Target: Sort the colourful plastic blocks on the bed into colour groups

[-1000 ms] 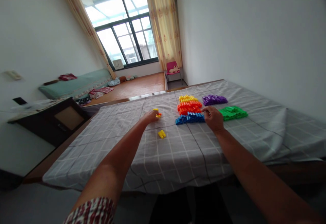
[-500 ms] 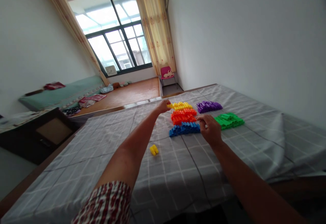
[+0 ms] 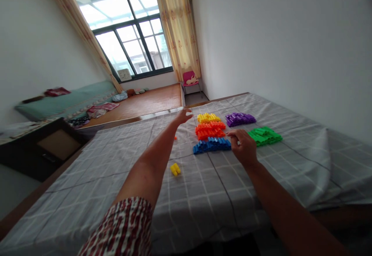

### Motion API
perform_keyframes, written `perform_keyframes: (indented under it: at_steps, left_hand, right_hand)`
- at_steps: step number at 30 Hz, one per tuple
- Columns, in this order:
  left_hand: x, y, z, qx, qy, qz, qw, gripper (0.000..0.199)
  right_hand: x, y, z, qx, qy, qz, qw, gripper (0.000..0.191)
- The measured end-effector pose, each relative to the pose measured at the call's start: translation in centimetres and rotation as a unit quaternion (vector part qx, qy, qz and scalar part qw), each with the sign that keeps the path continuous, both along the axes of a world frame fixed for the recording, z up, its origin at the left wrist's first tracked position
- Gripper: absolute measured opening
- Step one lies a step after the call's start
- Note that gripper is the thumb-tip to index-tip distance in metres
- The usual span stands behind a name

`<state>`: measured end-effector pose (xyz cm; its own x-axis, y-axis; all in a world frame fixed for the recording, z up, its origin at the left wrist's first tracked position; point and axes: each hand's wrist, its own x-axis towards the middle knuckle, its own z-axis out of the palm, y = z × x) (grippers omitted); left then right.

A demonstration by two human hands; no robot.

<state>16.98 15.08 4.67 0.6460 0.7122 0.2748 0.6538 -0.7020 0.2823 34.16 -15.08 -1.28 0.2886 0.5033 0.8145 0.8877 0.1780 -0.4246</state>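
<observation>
My left hand point(image 3: 183, 116) hovers just left of a pile of yellow tube-like plastic pieces point(image 3: 208, 118), thumb and fingers apart with nothing between them. Below that lie orange pieces point(image 3: 209, 130) and a row of blue pieces point(image 3: 212, 145). My right hand point(image 3: 243, 144) is closed, fingers curled at the right end of the orange and blue piles; whether anything is in it is hidden. It partly covers the left side of the green pieces point(image 3: 265, 135). Purple pieces point(image 3: 240, 119) lie farther back. A few yellow pieces point(image 3: 175, 169) sit apart, nearer me.
A grey checked cloth point(image 3: 200, 194) covers the bed-like surface. A small orange bit point(image 3: 175, 137) shows beside my left forearm. A white wall point(image 3: 285, 46) runs along the right. Behind are a pink chair point(image 3: 188, 76) and a wooden platform point(image 3: 154, 101); a dark cabinet point(image 3: 43, 151) stands left.
My left hand has let go of the yellow pieces and drawn slightly back, its fingers opening. My right hand stays almost in place. The view has tilted down a little.
</observation>
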Motion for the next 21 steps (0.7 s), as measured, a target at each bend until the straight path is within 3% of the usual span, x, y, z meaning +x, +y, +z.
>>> perform_keyframes:
  at_steps: [5,9,14,21]
  left_hand:
    - [-9.6,0.2,1.2,-0.035,0.076,0.070,0.994,0.032]
    - [-14.4,-1.5,-0.4,-0.091,0.126,0.069,0.985,0.039]
    - [-15.2,-3.1,-2.6,-0.078,0.132,-0.003,0.988,0.060]
    - [-15.0,-3.8,-1.9,-0.097,0.134,0.082,0.983,0.043]
  right_hand:
    - [0.5,0.2,-0.3,0.004,-0.005,-0.021,1.000,0.021]
    - [0.7,0.3,-0.5,0.014,-0.007,-0.029,0.999,0.021]
    - [1.1,0.4,-0.9,0.005,-0.012,-0.055,0.998,0.023]
    - [1.0,0.4,-0.9,-0.008,0.001,-0.062,0.998,0.023]
